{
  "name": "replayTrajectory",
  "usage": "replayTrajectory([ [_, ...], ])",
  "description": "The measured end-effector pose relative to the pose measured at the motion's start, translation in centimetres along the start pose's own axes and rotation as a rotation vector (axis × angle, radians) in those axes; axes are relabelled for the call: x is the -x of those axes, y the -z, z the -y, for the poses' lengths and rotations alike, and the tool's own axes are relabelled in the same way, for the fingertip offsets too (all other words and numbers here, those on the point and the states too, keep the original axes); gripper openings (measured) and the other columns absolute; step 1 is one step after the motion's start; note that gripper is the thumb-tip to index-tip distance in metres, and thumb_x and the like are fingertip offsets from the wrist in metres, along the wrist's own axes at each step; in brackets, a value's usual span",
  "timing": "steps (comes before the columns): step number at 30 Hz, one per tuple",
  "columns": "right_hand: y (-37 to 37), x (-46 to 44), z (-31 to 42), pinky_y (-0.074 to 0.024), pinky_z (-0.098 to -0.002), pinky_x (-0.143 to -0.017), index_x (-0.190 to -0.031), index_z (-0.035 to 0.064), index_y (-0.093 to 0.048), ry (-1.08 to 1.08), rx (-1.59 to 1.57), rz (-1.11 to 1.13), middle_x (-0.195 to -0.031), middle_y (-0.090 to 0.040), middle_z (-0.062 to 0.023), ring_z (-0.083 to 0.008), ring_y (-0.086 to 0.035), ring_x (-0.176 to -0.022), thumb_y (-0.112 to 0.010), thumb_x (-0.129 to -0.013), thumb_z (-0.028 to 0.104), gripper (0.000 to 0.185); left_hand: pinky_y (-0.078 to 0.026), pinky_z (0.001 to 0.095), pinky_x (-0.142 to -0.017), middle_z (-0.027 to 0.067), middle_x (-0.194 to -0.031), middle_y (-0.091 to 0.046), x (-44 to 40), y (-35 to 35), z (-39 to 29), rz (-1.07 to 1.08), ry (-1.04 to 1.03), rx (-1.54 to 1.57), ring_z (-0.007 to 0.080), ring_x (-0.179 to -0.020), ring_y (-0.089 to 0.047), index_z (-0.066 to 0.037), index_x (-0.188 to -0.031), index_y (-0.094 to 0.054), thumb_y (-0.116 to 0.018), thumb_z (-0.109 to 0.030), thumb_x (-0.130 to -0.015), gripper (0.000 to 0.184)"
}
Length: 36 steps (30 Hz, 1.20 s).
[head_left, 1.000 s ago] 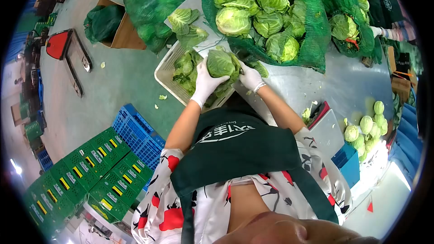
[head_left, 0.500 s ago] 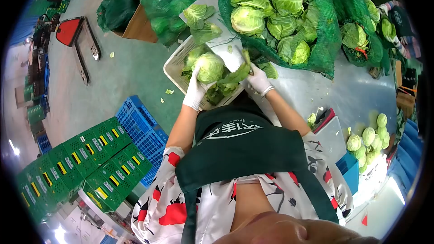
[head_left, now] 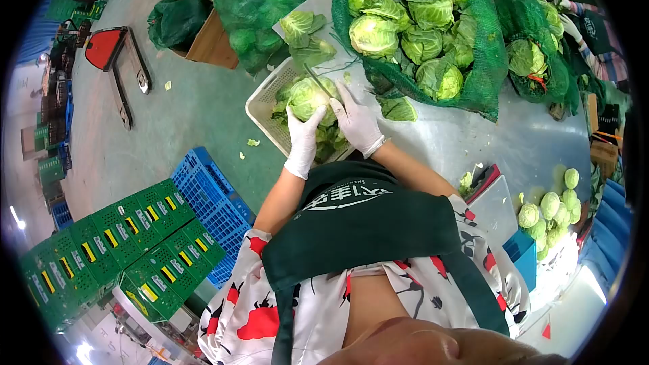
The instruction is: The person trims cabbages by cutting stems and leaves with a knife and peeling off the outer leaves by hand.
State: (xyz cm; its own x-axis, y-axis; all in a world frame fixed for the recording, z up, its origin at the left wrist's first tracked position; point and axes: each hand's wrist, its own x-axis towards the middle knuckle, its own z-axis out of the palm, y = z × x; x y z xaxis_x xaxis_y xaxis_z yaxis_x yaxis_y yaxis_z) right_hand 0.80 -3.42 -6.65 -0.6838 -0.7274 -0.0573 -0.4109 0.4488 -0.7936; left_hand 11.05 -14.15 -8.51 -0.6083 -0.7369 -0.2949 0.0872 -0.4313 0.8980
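My left hand (head_left: 303, 138), in a white glove, grips a pale green cabbage (head_left: 309, 97) from its near side, above a cream plastic crate (head_left: 259, 117). In my gloved right hand (head_left: 358, 123) is a knife (head_left: 316, 80), its narrow blade lying across the top of the cabbage. Whether the edge is cutting in cannot be made out. Loose green leaves (head_left: 331, 140) lie in the crate below the cabbage. Cut outer leaves (head_left: 302, 29) rest on the table's left corner, and another leaf (head_left: 397, 109) lies right of my right hand.
A green mesh sack (head_left: 488, 61) full of cabbages lies open on the metal table (head_left: 439, 136). Further right are a second sack (head_left: 507, 0) and another person's gloved hand (head_left: 571, 27). Trimmed cabbages (head_left: 554, 211) sit at right. Green crates (head_left: 101, 236) and a blue crate (head_left: 211, 192) stand at left.
My right hand has moved left to the cabbage, bringing the knife across its top. The loose leaf that was at that hand is no longer there. My left hand still holds the cabbage.
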Motion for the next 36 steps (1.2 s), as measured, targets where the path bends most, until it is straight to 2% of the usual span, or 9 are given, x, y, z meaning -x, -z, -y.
replayTrajectory([
  [5,0.4,-2.3,-4.5,-0.0530,-0.0410,-0.090,-0.138,0.0109,-0.054,-0.098,-0.254,-0.258,-0.120,-0.066,-0.0199,-0.0377,-0.067,-0.104,-0.043,-0.104,0.036,0.044,-0.045,0.0337,-0.101,0.0116,-0.127,-0.058,1.4,0.2,-2.3,0.093,0.045,0.042,0.0197,-0.116,-0.057,0.000,-0.137,-0.045,-0.077,-0.009,-0.080,0.066],
  [6,0.3,-3.1,-6.7,-0.0530,-0.0329,-0.075,-0.140,0.0082,-0.054,-0.148,-0.268,-0.256,-0.094,-0.072,-0.0135,-0.0179,-0.068,-0.082,-0.042,-0.106,0.039,0.047,-0.045,0.0340,-0.101,0.0116,-0.128,-0.058,1.5,0.5,-2.5,0.122,0.073,0.106,0.0201,-0.116,-0.057,0.000,-0.137,-0.045,-0.076,-0.010,-0.080,0.066],
  [8,2.1,-2.9,-6.4,-0.0500,-0.0303,-0.060,-0.142,0.0108,-0.052,-0.210,-0.340,0.015,-0.067,-0.058,-0.0049,-0.0107,-0.056,-0.059,-0.044,-0.106,0.037,0.046,-0.045,0.0343,-0.101,0.0117,-0.128,-0.059,1.5,1.2,-3.1,0.183,0.117,0.131,0.0204,-0.116,-0.058,0.001,-0.138,-0.044,-0.075,-0.013,-0.080,0.067],
  [11,4.0,-1.8,-2.9,-0.0481,-0.0321,-0.056,-0.147,0.0138,-0.046,-0.035,-0.254,0.111,-0.063,-0.055,-0.0089,-0.0146,-0.057,-0.055,-0.045,-0.105,0.038,0.048,-0.044,0.0337,-0.102,0.0115,-0.127,-0.060,0.1,2.2,-3.9,0.272,0.130,-0.012,0.0200,-0.115,-0.058,0.001,-0.140,-0.044,-0.075,-0.017,-0.081,0.069],
  [14,7.0,-1.0,2.1,-0.0485,-0.0386,-0.083,-0.150,0.0153,-0.039,0.091,-0.039,0.266,-0.109,-0.058,-0.0181,-0.0336,-0.060,-0.093,-0.045,-0.103,0.040,0.053,-0.045,0.0323,-0.101,0.0105,-0.125,-0.061,-0.8,3.3,-4.1,0.319,0.120,-0.185,0.0181,-0.114,-0.059,0.001,-0.139,-0.045,-0.075,-0.018,-0.081,0.069],
  [17,7.0,-0.7,2.3,-0.0542,-0.0434,-0.082,-0.151,0.0184,-0.038,0.258,0.199,0.292,-0.124,-0.063,-0.0193,-0.0395,-0.066,-0.095,-0.047,-0.101,0.043,0.056,-0.046,0.0324,-0.099,0.0097,-0.125,-0.062,-0.7,2.9,-5.2,0.377,0.140,-0.262,0.0177,-0.113,-0.059,0.001,-0.138,-0.047,-0.075,-0.017,-0.081,0.067],
  [25,6.0,0.1,2.8,-0.0557,-0.0409,-0.061,-0.147,0.0206,-0.043,0.344,0.299,0.084,-0.094,-0.070,-0.0143,-0.0340,-0.069,-0.070,-0.045,-0.102,0.040,0.049,-0.045,0.0327,-0.100,0.0104,-0.125,-0.062,-0.4,3.2,-5.1,0.459,0.148,-0.304,0.0178,-0.112,-0.060,0.002,-0.136,-0.049,-0.077,-0.019,-0.078,0.068],
  [27,7.7,-2.3,2.3,-0.0559,-0.0434,-0.064,-0.143,0.0189,-0.048,-0.025,0.340,0.174,-0.091,-0.071,-0.0153,-0.0355,-0.069,-0.073,-0.044,-0.103,0.039,0.045,-0.044,0.0329,-0.101,0.0105,-0.125,-0.062,-0.1,3.4,-5.5,0.536,0.079,-0.406,0.0185,-0.113,-0.059,0.002,-0.137,-0.049,-0.078,-0.020,-0.077,0.070],
  [36,3.9,-1.6,-6.7,-0.0468,-0.0393,-0.100,-0.133,0.0029,-0.057,-0.388,-0.146,0.238,-0.128,-0.061,-0.0231,-0.0382,-0.062,-0.114,-0.050,-0.099,0.048,0.057,-0.036,0.0373,-0.111,0.0128,-0.140,-0.053,1.4,3.1,-5.4,0.491,0.240,0.148,0.0247,-0.130,-0.050,0.002,-0.146,-0.038,-0.076,-0.029,-0.073,0.088],
])
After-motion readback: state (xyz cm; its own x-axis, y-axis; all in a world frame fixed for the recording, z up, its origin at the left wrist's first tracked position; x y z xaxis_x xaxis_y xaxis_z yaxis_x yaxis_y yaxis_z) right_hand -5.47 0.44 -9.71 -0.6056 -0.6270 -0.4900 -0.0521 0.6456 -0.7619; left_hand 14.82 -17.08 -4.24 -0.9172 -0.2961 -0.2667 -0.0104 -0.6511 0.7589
